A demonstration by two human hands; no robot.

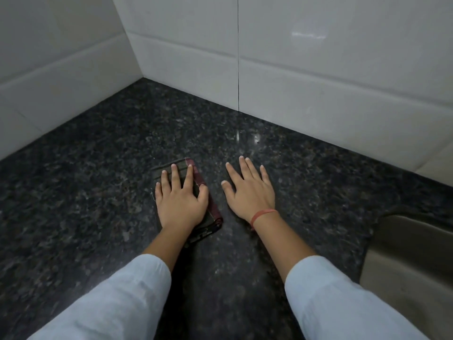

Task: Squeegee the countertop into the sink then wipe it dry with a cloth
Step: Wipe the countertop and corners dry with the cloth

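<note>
A folded checked cloth [211, 218], brown with a dark red edge, lies flat on the dark speckled granite countertop [98, 168]. My left hand [180, 196] presses down on the cloth with fingers spread, covering most of it. My right hand [250, 190] rests flat on the bare granite just to the right of the cloth, fingers apart, with a red band on the wrist. The steel sink [414, 261] shows at the right edge. No squeegee is in view.
White tiled walls [318, 69] meet in a corner behind the counter and close it off at the back and left. Light sleeves cover both forearms. The sink rim cuts into the counter at the lower right.
</note>
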